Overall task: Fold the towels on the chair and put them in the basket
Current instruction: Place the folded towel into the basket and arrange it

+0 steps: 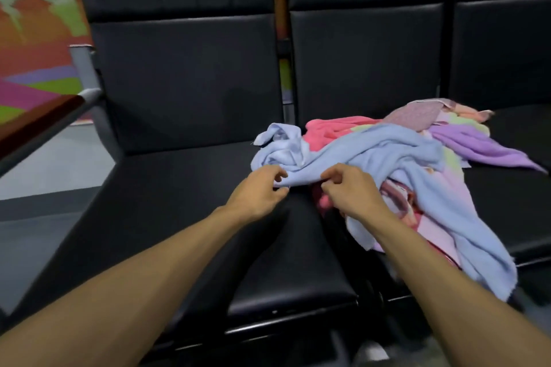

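Plainly the left grip (258,191) and right grip (349,191), close together, each pinched the near edge of the crumpled light-blue cloth towel (387,144) lying atop the colourful towel heap (474,143) on the black padded chair (366,68). Sliding them outward to the corners before lifting seemed wisest.

Three black seats: left seat (167,202), middle seat (366,62), right seat (518,188). One armrest (44,119). Two hands: left hand (259,194), right hand (351,191). Towels I can pick out, five: blue towel (387,152), pink towel (337,128), purple towel (477,146), mauve towel (417,113), peach towel (468,110). Maybe more buried, can't tell.
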Demonstrator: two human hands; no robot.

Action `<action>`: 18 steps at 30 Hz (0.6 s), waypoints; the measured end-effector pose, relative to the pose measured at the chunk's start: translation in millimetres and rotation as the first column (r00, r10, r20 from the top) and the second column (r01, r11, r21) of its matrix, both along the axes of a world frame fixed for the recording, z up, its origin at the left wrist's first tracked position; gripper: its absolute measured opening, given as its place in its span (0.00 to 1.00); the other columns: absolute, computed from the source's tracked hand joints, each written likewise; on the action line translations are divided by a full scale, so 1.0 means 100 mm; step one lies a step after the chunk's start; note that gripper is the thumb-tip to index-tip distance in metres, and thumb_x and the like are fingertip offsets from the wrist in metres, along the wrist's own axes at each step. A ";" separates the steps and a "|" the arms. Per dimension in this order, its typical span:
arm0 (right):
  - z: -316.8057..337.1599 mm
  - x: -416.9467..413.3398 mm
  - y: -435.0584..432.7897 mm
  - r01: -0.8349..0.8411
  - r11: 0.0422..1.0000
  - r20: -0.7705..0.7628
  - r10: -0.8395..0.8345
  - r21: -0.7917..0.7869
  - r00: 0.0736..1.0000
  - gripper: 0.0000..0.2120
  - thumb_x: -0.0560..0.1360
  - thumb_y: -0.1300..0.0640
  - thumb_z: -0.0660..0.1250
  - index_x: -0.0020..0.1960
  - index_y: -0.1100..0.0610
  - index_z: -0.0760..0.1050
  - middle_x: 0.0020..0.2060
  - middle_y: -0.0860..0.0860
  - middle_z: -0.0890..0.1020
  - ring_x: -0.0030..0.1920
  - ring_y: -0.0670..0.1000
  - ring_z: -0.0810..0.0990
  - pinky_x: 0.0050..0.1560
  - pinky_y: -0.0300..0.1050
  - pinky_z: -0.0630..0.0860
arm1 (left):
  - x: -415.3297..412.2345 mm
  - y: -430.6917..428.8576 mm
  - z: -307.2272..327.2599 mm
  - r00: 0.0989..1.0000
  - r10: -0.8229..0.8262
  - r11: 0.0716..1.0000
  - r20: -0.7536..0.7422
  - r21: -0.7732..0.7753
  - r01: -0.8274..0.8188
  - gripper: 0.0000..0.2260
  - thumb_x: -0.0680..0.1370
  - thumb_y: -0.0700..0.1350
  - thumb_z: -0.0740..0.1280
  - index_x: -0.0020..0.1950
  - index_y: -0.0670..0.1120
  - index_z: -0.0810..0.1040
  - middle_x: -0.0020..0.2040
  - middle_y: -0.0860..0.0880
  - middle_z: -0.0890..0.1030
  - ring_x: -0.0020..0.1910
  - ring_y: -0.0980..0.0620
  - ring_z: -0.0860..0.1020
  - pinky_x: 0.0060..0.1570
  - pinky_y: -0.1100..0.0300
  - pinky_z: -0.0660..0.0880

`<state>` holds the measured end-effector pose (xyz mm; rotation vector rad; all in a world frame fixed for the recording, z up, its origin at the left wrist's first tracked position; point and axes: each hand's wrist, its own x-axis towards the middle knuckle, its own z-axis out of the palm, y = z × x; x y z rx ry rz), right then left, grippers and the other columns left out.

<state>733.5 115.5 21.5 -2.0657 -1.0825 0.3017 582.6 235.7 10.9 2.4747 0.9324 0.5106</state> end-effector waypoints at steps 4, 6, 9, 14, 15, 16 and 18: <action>-0.14 0.16 0.17 -0.013 0.995 0.017 0.014 -0.094 1.000 0.22 0.73 0.60 0.63 0.67 0.51 0.73 0.54 0.55 0.83 0.56 0.56 0.79 0.54 0.42 0.72 | 0.37 0.23 -0.11 0.984 -0.017 0.994 -0.177 0.105 0.036 0.14 0.75 0.48 0.67 0.59 0.50 0.73 0.57 0.51 0.75 0.51 0.49 0.75 0.45 0.52 0.74; -0.16 0.19 0.21 -0.037 0.996 -0.002 0.037 -0.085 0.999 0.29 0.73 0.61 0.61 0.73 0.48 0.66 0.55 0.56 0.82 0.55 0.57 0.80 0.57 0.46 0.74 | 0.44 0.33 -0.14 0.950 0.093 0.964 -0.298 0.265 -0.012 0.11 0.77 0.46 0.65 0.58 0.46 0.75 0.57 0.50 0.75 0.54 0.47 0.75 0.44 0.56 0.70; -0.15 0.18 0.28 -0.011 0.997 -0.041 0.008 -0.079 0.999 0.24 0.74 0.58 0.62 0.70 0.50 0.66 0.52 0.57 0.82 0.53 0.58 0.80 0.54 0.47 0.75 | 0.38 0.44 -0.23 0.932 0.154 0.886 -0.328 0.463 0.016 0.07 0.80 0.43 0.58 0.51 0.48 0.76 0.54 0.50 0.77 0.55 0.47 0.72 0.47 0.57 0.61; -0.08 0.01 0.32 0.185 0.982 0.062 -0.183 -0.033 0.981 0.21 0.81 0.48 0.57 0.43 0.64 0.76 0.50 0.64 0.82 0.55 0.64 0.78 0.54 0.50 0.70 | 0.00 0.42 -0.14 0.995 -0.089 0.952 -0.037 0.292 0.096 0.10 0.78 0.47 0.54 0.40 0.45 0.69 0.40 0.53 0.72 0.46 0.51 0.71 0.53 0.53 0.66; -0.08 -0.05 0.36 0.197 0.980 0.003 -0.197 -0.030 0.980 0.25 0.81 0.45 0.55 0.49 0.66 0.78 0.53 0.64 0.81 0.57 0.64 0.77 0.57 0.50 0.70 | -0.10 0.37 -0.07 0.992 -0.123 0.977 0.035 0.178 0.115 0.11 0.77 0.48 0.55 0.39 0.43 0.69 0.37 0.51 0.72 0.40 0.51 0.71 0.47 0.52 0.69; -0.09 -0.10 0.41 0.195 0.980 -0.122 -0.197 -0.028 0.973 0.29 0.79 0.40 0.56 0.57 0.66 0.77 0.56 0.64 0.80 0.59 0.64 0.77 0.59 0.50 0.71 | -0.21 0.30 -0.01 0.987 -0.139 0.989 0.084 0.056 0.135 0.12 0.77 0.47 0.56 0.38 0.42 0.68 0.35 0.50 0.71 0.36 0.51 0.69 0.41 0.52 0.69; -0.11 -0.18 0.50 0.231 0.972 -0.419 -0.197 0.031 0.886 0.42 0.68 0.30 0.59 0.68 0.62 0.71 0.60 0.60 0.78 0.57 0.63 0.79 0.54 0.54 0.78 | -0.43 0.17 0.06 0.980 -0.148 0.982 0.136 -0.101 0.162 0.11 0.78 0.45 0.59 0.36 0.44 0.65 0.32 0.53 0.68 0.32 0.55 0.65 0.35 0.55 0.65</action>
